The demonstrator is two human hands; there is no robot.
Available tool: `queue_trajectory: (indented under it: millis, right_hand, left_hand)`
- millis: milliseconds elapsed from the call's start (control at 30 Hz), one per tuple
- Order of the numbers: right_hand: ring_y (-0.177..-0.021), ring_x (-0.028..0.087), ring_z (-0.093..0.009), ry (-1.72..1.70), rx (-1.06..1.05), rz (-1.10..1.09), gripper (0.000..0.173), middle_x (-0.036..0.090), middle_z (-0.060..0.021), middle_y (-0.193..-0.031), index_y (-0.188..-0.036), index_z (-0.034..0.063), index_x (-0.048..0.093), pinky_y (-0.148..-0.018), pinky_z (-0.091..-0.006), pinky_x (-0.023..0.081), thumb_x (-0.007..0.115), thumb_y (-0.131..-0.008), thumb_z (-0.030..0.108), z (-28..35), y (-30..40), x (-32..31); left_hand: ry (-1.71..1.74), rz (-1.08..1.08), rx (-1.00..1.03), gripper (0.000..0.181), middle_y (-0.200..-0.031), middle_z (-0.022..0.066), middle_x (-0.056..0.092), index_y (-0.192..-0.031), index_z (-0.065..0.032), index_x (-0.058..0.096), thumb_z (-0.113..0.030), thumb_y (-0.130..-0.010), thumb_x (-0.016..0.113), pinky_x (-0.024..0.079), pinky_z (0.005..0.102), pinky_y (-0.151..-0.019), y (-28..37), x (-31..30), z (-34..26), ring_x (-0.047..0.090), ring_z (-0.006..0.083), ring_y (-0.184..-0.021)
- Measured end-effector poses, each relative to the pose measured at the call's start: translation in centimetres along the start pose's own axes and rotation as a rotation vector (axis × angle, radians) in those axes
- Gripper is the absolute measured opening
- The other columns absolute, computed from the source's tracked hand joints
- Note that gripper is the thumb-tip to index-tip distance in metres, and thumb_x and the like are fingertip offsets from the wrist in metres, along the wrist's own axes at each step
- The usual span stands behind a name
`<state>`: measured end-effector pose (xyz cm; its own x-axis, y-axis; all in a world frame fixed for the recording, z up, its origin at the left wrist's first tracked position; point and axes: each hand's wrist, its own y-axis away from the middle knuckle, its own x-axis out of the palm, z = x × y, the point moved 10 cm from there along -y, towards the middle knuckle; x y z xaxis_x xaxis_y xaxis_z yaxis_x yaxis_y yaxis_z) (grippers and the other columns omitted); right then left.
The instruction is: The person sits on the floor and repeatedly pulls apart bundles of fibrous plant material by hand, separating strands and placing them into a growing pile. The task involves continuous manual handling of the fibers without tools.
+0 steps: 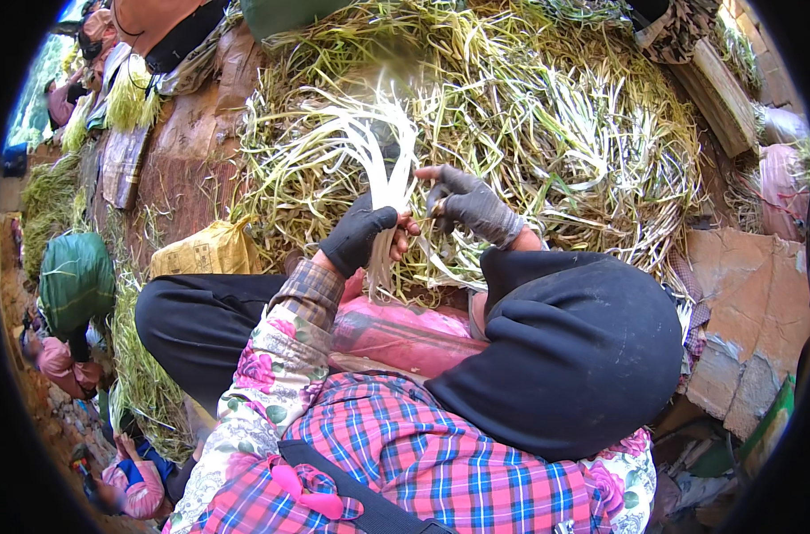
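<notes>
My left hand (pixel 371 233), in a dark fingerless glove, grips a bundle of long pale leafy stalks (pixel 388 180). The leaves fan out beyond the fist, and the thin ends hang below it towards my lap. Just right of the bundle is my right hand (pixel 475 203), in a worn grey fingerless glove. Its index finger points at the stalks while the other fingers curl; whether anything thin is pinched there cannot be made out. A wide heap of similar green and white stalks (pixel 552 133) spreads beyond both hands.
Pink plastic wrapping (pixel 405 334) lies between my bent legs. A yellow woven sack (pixel 208 250) is beside my left knee, cardboard (pixel 745 300) at the right. A wooden block (pixel 715 97) borders the heap. Several people sit around, one near a green sack (pixel 76 284).
</notes>
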<state>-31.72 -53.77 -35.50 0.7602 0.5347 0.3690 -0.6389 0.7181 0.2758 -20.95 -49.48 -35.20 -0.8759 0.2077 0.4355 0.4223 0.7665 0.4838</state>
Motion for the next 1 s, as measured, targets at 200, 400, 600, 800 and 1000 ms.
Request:
queue_trajectory:
  millis: [200, 400, 600, 800, 1000]
  right_hand:
    - [-0.056, 0.052, -0.008, 0.137, 0.069, -0.227, 0.022, 0.056, -0.0021, -0.070, -0.099, 0.0056, 0.060, -0.050, -0.0236, 0.044, 0.053, -0.079, 0.004, -2.1, 0.2, -5.1]
    - [-0.092, 0.059, -0.032, 1.110, -0.225, -0.240, 0.030, 0.060, -0.0173, -0.100, -0.106, 0.0044, 0.054, -0.080, -0.0398, 0.049, 0.060, -0.079, 0.016, -1.1, -4.2, -5.9]
    - [-0.100, 0.059, -0.036, 1.253, 0.358, -0.777, 0.036, 0.059, -0.0215, -0.109, -0.112, 0.0078, 0.053, -0.088, -0.0436, 0.044, 0.053, -0.081, 0.026, -4.6, 0.1, -21.0]
    - [-0.103, 0.057, -0.035, 1.202, 0.259, -0.649, 0.044, 0.060, -0.0216, -0.110, -0.111, 0.0026, 0.055, -0.088, -0.0410, 0.045, 0.060, -0.079, 0.033, -1.9, -4.1, -15.8]
    - [-0.089, 0.062, -0.035, 1.249, 0.451, -0.529, 0.030, 0.064, -0.0212, -0.092, -0.093, 0.0047, 0.064, -0.081, -0.0394, 0.048, 0.058, -0.074, 0.027, -6.6, -7.9, -14.6]
  left_hand:
    - [-0.022, -0.038, 0.252, 0.041, -0.099, 0.0175, 0.063, -0.114, 0.0028, 0.047, -0.025, -0.085, 0.057, 0.048, 0.0229, -0.047, 0.8, -2.0, -7.5, 0.057, 0.0123, -0.058]
    - [0.476, -0.146, 0.763, 0.008, -0.093, 0.0110, 0.059, -0.090, -0.0080, 0.048, -0.015, -0.094, 0.045, 0.043, 0.0247, -0.049, 4.0, -8.7, -17.1, 0.048, 0.0139, -0.058]
    - [0.637, -0.127, 0.403, 0.012, -0.066, -0.0014, 0.043, -0.086, -0.0089, 0.045, -0.018, -0.094, 0.045, 0.036, 0.0232, -0.042, -2.2, -8.8, -6.9, 0.038, 0.0086, -0.048]
    - [0.644, -0.156, 0.327, 0.010, -0.064, -0.0016, 0.039, -0.085, -0.0089, 0.045, -0.015, -0.092, 0.047, 0.034, 0.0237, -0.042, -2.6, -8.3, -5.9, 0.035, 0.0083, -0.047]
    - [0.571, -0.178, 0.338, 0.013, -0.065, -0.0027, 0.038, -0.086, -0.0091, 0.044, -0.019, -0.095, 0.045, 0.034, 0.0227, -0.042, -1.8, -8.3, -6.5, 0.034, 0.0074, -0.047]
